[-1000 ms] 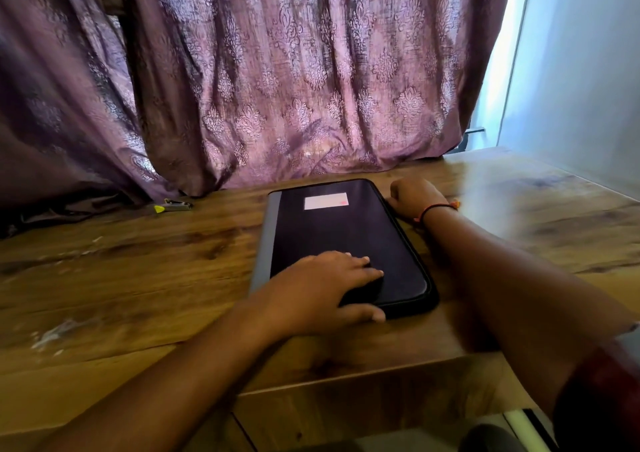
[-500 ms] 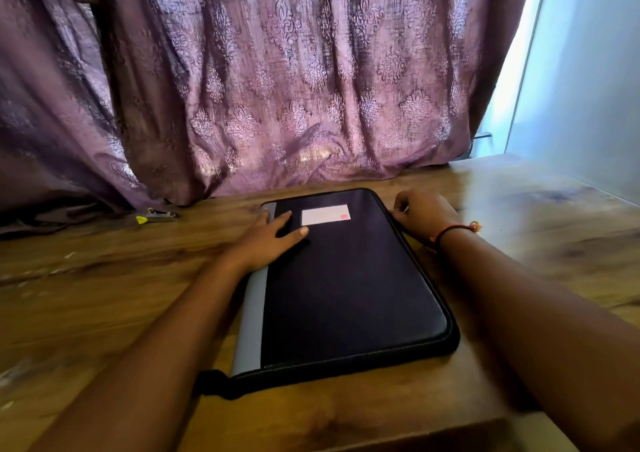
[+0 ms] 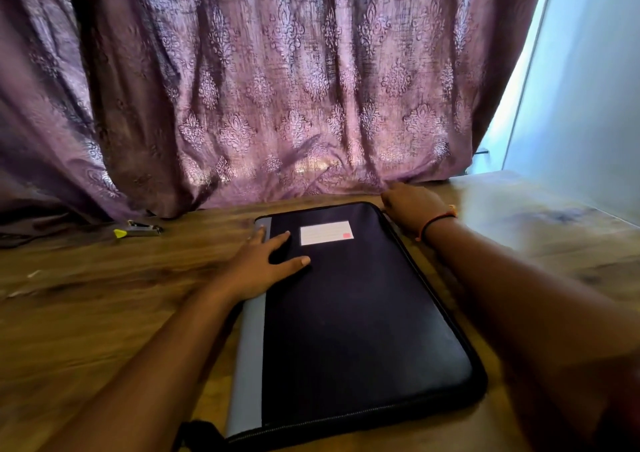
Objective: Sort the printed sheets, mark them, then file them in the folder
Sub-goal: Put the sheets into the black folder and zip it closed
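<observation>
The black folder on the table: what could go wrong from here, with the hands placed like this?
1. The right hand is at the far corner of the folder, close to the curtain; the cloth might get caught there when the folder is opened.
2. The left hand lies flat near the far end only, so the near end may swivel on the smooth table.

The room is dim. Daylight seeps through the weave of the purple curtain (image 3: pixel 277 105), brightest low down by the desk (image 3: pixel 86 296), and a hard pale strip glares past its right edge along the wall (image 3: pixel 588 122). The desk's far right corner is washed out with sheen. The black folder (image 3: pixel 363 330) is a near-featureless dark mass; only its white label (image 3: pixel 326 233) stands out. The right forearm (image 3: pixel 519 296), close to the lens, is soft and shadowed. Wide-angle bending curves the frame edges.
</observation>
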